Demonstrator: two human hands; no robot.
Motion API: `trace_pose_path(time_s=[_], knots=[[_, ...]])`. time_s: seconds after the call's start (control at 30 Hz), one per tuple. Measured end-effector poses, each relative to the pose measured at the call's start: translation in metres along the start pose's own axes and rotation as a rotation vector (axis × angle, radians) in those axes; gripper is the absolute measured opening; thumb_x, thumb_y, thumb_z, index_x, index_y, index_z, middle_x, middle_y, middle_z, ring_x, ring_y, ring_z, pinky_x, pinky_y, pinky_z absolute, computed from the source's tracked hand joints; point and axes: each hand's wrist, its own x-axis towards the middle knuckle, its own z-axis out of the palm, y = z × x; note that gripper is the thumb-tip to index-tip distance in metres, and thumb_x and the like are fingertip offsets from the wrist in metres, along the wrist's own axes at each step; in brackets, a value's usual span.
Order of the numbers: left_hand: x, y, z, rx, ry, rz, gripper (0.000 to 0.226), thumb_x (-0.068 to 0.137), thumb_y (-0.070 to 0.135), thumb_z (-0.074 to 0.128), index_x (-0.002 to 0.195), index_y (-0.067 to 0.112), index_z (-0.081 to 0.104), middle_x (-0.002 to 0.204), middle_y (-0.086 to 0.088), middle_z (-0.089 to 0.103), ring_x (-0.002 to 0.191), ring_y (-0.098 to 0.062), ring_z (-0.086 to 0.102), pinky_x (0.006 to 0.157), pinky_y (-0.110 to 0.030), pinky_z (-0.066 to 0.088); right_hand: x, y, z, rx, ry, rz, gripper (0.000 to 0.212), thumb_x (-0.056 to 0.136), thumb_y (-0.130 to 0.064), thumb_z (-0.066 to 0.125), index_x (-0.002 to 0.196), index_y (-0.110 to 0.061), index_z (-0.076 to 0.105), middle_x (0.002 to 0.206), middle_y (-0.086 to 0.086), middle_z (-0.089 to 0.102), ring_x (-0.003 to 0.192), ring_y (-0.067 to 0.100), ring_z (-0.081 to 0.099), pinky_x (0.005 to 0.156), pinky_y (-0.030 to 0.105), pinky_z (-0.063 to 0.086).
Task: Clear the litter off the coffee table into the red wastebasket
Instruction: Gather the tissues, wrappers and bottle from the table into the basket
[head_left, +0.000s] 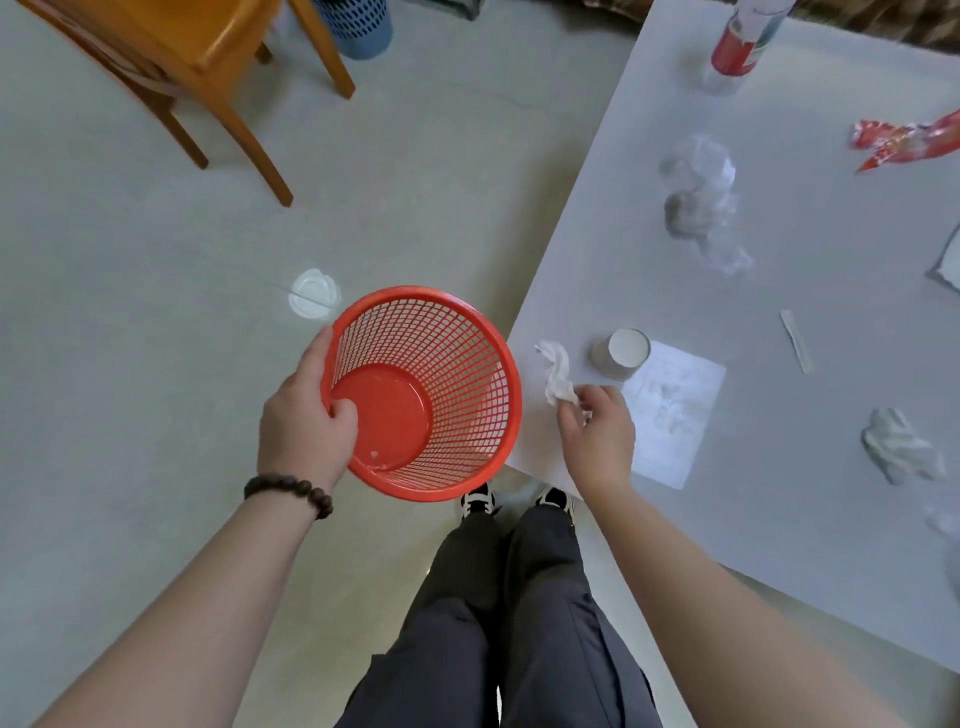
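My left hand grips the rim of the red mesh wastebasket, held just off the near-left corner of the grey coffee table; nothing lies inside it. My right hand pinches a crumpled white tissue at the table's corner. Beside it a paper cup lies on its side on a flat white sheet. Farther along lie a clear crumpled plastic wrap, a red snack wrapper, a white paper strip and another tissue wad.
A red-and-white bottle stands at the table's far end. A white lid lies on the floor beyond the basket. A wooden chair and a blue bin stand at the back left. My legs and shoes are below.
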Motion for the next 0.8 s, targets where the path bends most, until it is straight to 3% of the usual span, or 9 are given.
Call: trace_pose_path(time_s=[0.17, 0.3, 0.4, 0.57, 0.67, 0.8], knots=[[0.003, 0.031, -0.009, -0.005, -0.049, 0.042, 0.071, 0.083, 0.006, 0.05, 0.147, 0.032, 0.033, 0.104, -0.012, 0.065, 0.091, -0.031, 0.062, 0.08, -0.042, 0.055, -0.004, -0.08, -0.012, 0.116, 0.017, -0.227, 0.009, 0.085, -0.021, 0.062, 0.086, -0.013, 0.065, 0.096, -0.001, 0.057, 0.089, 0.016, 0.056, 0.078, 0.028, 0.045], [0.005, 0.056, -0.013, -0.068, -0.056, 0.075, 0.073, 0.081, 0.004, 0.051, 0.146, 0.031, 0.035, 0.105, -0.011, 0.066, 0.092, -0.031, 0.062, 0.081, -0.041, 0.053, -0.004, -0.109, -0.008, -0.036, -0.183, -0.361, 0.02, 0.082, -0.017, 0.064, 0.101, -0.011, 0.065, 0.105, 0.005, 0.054, 0.098, 0.019, 0.053, 0.081, 0.027, 0.039], [0.008, 0.066, -0.014, -0.08, -0.059, 0.091, 0.072, 0.082, 0.003, 0.05, 0.147, 0.03, 0.034, 0.107, -0.01, 0.066, 0.094, -0.03, 0.061, 0.083, -0.041, 0.053, 0.001, -0.113, -0.012, -0.112, -0.27, -0.325, 0.034, 0.081, -0.021, 0.065, 0.115, -0.017, 0.06, 0.118, 0.003, 0.05, 0.107, 0.017, 0.049, 0.086, 0.026, 0.039], [0.019, 0.067, -0.017, -0.078, -0.044, 0.048, 0.072, 0.083, 0.003, 0.049, 0.147, 0.031, 0.034, 0.106, -0.01, 0.066, 0.091, -0.029, 0.061, 0.082, -0.041, 0.054, 0.027, -0.096, -0.037, -0.011, -0.07, -0.242, 0.023, 0.086, -0.023, 0.06, 0.109, -0.021, 0.061, 0.116, -0.001, 0.05, 0.104, 0.012, 0.048, 0.085, 0.024, 0.036], [0.026, 0.065, -0.015, -0.048, -0.022, 0.041, 0.073, 0.081, 0.001, 0.051, 0.146, 0.03, 0.036, 0.104, -0.01, 0.066, 0.089, -0.029, 0.061, 0.079, -0.038, 0.051, 0.057, -0.058, -0.047, -0.179, -0.063, -0.074, 0.028, 0.087, -0.021, 0.055, 0.115, -0.019, 0.057, 0.127, 0.004, 0.046, 0.115, 0.02, 0.043, 0.087, 0.031, 0.042], [0.033, 0.063, -0.008, -0.025, -0.035, 0.026, 0.072, 0.082, 0.001, 0.051, 0.146, 0.031, 0.036, 0.105, -0.01, 0.066, 0.089, -0.028, 0.061, 0.079, -0.038, 0.051, 0.086, -0.014, -0.047, -0.407, -0.2, 0.054, 0.044, 0.089, -0.031, 0.052, 0.132, -0.023, 0.045, 0.146, 0.007, 0.03, 0.13, 0.029, 0.03, 0.097, 0.044, 0.043]])
